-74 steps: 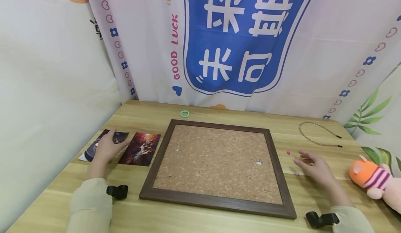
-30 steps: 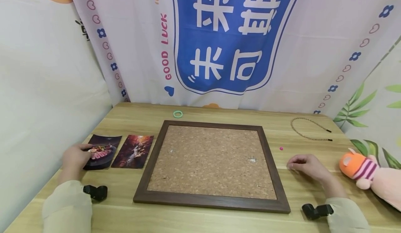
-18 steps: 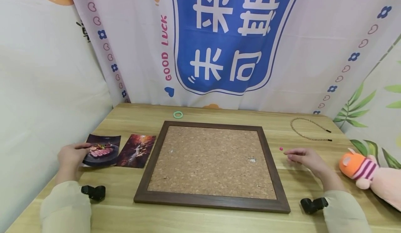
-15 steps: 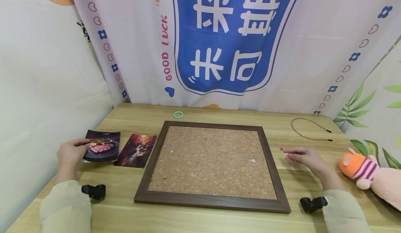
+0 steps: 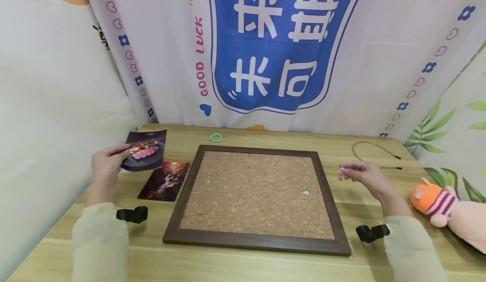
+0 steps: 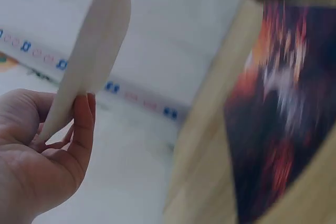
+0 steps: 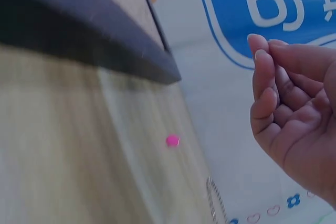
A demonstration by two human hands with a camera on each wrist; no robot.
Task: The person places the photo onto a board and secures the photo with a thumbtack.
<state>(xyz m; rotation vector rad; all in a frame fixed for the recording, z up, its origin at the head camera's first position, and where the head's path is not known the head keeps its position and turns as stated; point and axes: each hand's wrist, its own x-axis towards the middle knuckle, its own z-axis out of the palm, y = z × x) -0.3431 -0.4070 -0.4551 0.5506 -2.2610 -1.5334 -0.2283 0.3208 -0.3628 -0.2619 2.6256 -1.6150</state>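
Observation:
My left hand (image 5: 108, 164) pinches a photo print of a meat dish (image 5: 144, 152) by its left edge, raised above the table. In the left wrist view, the print's pale back (image 6: 97, 40) stands between thumb and fingers. Below it on the table lies a second photo print (image 5: 166, 181) with a red forest scene. On the right, my hand (image 5: 366, 176) pinches a tiny pale lilac pushpin (image 5: 343, 170) between thumb and fingertips, mostly hidden by them. A bright pink pushpin (image 7: 172, 140) lies on the table just under that hand.
A cork board (image 5: 258, 193) with a dark wooden frame lies between the hands. Behind it is a green ring (image 5: 216, 137). A braided cord (image 5: 373, 144) lies at the back right, and a plush toy (image 5: 442, 202) at the right edge. A printed curtain (image 5: 182, 63) hangs behind.
My left hand has picked up the meat-dish photo and moved it up and to the right, overlapping the other print's corner. My right hand has picked up the lilac pushpin and risen.

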